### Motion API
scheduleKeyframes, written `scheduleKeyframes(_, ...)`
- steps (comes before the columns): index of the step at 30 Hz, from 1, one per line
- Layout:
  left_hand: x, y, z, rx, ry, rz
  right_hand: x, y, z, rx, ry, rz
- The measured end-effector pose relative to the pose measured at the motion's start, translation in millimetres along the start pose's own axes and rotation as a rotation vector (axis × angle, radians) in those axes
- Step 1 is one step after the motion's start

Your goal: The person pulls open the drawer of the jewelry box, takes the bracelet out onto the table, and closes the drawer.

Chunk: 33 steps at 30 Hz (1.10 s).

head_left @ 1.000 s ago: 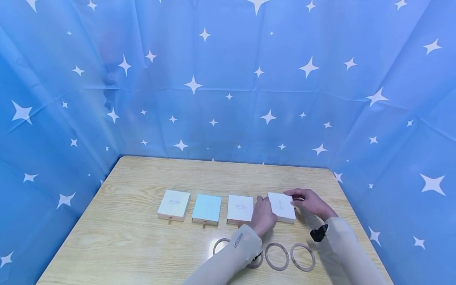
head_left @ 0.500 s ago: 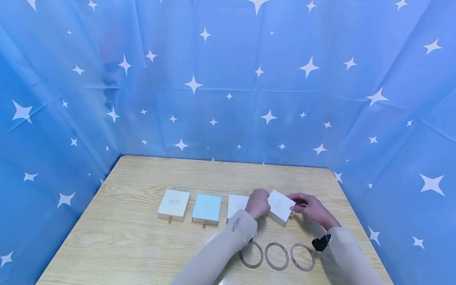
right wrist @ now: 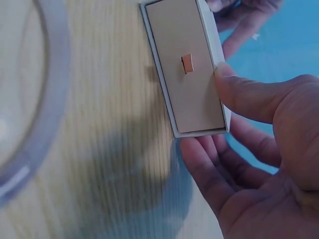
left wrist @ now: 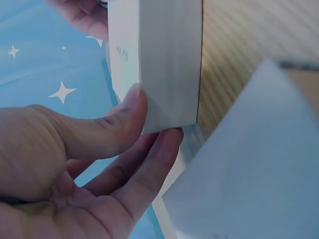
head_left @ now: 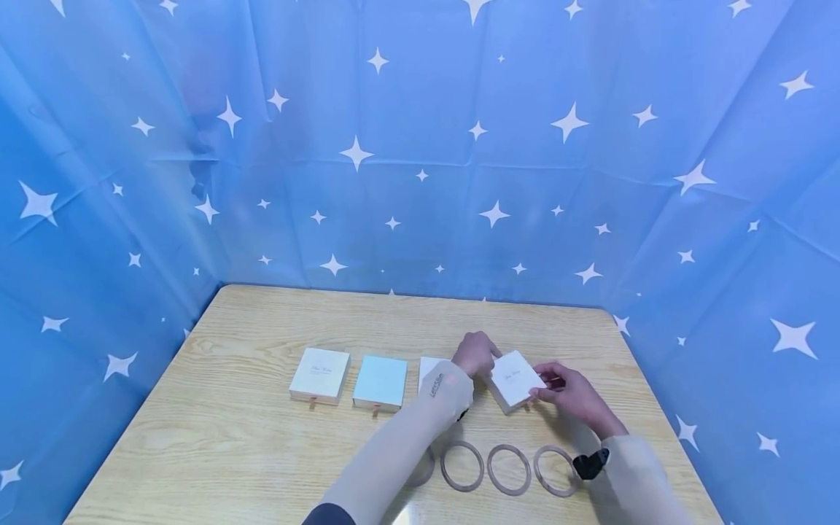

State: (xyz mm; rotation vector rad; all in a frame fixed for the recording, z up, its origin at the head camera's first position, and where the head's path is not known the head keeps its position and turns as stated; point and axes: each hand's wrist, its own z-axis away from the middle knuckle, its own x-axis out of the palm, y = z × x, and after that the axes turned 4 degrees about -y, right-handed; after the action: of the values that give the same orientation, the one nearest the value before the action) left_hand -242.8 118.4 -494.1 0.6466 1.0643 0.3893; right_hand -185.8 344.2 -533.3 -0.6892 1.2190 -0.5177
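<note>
Both hands hold a small white drawer box, turned at an angle above the right half of the table. My left hand pinches one corner; in the left wrist view its thumb lies on the lettered face's edge. On the other side, my right hand grips the box with its thumb on top and fingers under the edge. The right wrist view shows the drawer front with a small orange pull tab. Several greyish bangles lie in a row nearer the person; the left sleeve partly covers one.
To the left stand a white box, a light blue box and another white box, mostly hidden by the left forearm. They share a wooden table. Blue cloth with white stars surrounds it on three sides.
The white box has turned from nearly square in the row to a slant, and its lettering now faces differently. The left hand has moved farther back, the right hand slightly nearer the person.
</note>
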Motion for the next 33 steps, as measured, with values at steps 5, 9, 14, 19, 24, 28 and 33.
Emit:
scheduleKeyframes(5,-3.3,1.7,-4.3,-0.009,-0.031,-0.018,7.7,-11,9,0.036,0.03,0.038)
scheduleKeyframes(9,-7.3,4.1,-5.3,-0.028,-0.042,-0.006,14.7,-21,15,0.055,0.049,0.072)
scheduleKeyframes(14,-9.0,5.3,-7.3,-0.05,-0.047,0.015,23.5,-33,22,0.083,0.076,0.1)
scheduleKeyframes(19,-9.2,4.1,-7.4,-0.059,-0.04,0.021,31.7,-45,27,0.127,0.084,0.105)
scheduleKeyframes(24,-10.5,4.8,-9.0,-0.083,-0.037,0.017,35.1,-51,29,0.134,0.094,0.115)
scheduleKeyframes(28,-10.1,5.5,-8.4,-0.066,-0.055,-0.026,35.7,-50,29,0.148,0.09,0.127)
scheduleKeyframes(33,-9.7,3.9,-2.2,-0.004,-0.104,-0.078,34.2,-49,30,0.169,0.052,0.12)
